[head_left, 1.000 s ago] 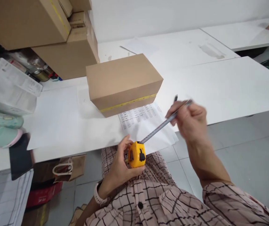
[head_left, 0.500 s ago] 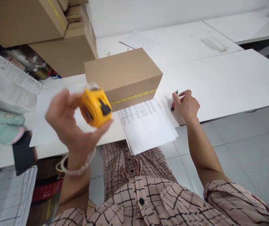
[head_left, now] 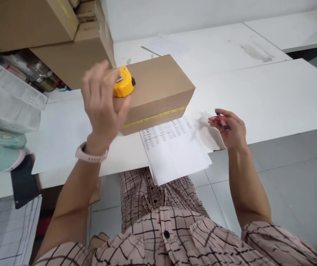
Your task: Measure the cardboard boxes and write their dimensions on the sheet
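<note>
My left hand (head_left: 103, 105) is raised over the near left corner of a closed brown cardboard box (head_left: 161, 83) with a yellow tape stripe. Its fingertips grip a yellow tape measure (head_left: 123, 85), which rests on or just above the box top; the blade is drawn in. My right hand (head_left: 230, 131) hovers over the white table (head_left: 272, 96) to the right of the box, fingers closed on a red pen (head_left: 222, 121). A printed sheet (head_left: 172, 147) lies in front of the box and overhangs the table's near edge.
Large cardboard boxes (head_left: 72, 51) are stacked at the back left. A white labelled package (head_left: 9, 99), a pale green object (head_left: 0, 147) and a black phone (head_left: 22, 181) lie at the left. Loose paper (head_left: 164, 46) lies behind the box. Grey floor tiles show at the right.
The tape blade has gone back in. My left hand carried the tape measure from my lap up to the box top. My right hand let go of the blade and picked up the red pen.
</note>
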